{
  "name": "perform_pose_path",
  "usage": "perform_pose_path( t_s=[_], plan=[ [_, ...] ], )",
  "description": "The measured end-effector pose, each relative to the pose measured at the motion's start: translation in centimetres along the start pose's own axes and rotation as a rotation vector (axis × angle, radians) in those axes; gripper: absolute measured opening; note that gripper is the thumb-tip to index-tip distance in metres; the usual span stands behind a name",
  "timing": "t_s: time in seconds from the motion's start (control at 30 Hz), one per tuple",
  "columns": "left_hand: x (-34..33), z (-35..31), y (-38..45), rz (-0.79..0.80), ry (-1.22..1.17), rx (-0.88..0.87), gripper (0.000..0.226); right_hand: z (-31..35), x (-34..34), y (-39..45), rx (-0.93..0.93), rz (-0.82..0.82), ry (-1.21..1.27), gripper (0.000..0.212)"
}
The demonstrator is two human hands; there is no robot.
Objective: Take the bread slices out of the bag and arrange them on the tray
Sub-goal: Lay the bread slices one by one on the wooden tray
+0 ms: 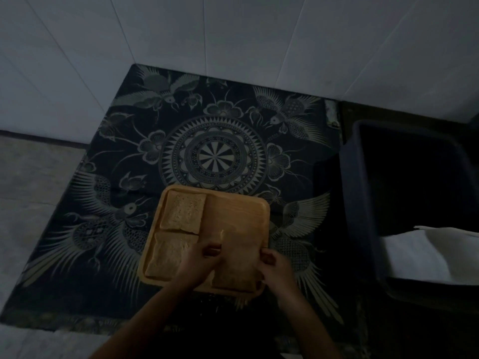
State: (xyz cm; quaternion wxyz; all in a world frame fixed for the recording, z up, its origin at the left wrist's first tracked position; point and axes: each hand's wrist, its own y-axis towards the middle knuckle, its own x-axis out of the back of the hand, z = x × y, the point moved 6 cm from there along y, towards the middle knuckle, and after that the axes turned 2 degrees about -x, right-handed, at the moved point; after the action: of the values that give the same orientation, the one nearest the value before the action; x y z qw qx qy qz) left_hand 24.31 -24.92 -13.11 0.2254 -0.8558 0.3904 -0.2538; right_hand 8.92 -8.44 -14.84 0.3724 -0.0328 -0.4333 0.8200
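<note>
Head view: both hands (207, 257) (274, 265) grip a square, porous bread slice (239, 265) over wooden tray (243, 211).

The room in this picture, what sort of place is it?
Probably a home kitchen or dining corner, dimly lit. A wooden tray holding bread slices sits on a dark bird-patterned cloth, white tiled walls meet behind it, and a dark plastic tub stands to the right.
</note>
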Motion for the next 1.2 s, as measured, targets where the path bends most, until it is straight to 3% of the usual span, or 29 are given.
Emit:
perform_pose_path(
  t_s=[0.23, 0.4, 1.2],
  plan=[
    [0.7, -4.2, 3.0, -0.001, 0.005, -0.067, 0.015, 5.2, 1.4, 2.5, 0.098, -0.028, 0.006, 0.042],
    [0.9, -5.4, 5.7, 0.015, 0.049, -0.029, 0.022, 7.2, 1.2, 4.3, 0.120, -0.030, -0.053, 0.044],
    [0.4, -4.9, 7.7, 0.024, 0.170, -0.052, 0.033, 6.0, 0.5, 7.1, 0.128, -0.039, -0.285, 0.043]
  ],
)
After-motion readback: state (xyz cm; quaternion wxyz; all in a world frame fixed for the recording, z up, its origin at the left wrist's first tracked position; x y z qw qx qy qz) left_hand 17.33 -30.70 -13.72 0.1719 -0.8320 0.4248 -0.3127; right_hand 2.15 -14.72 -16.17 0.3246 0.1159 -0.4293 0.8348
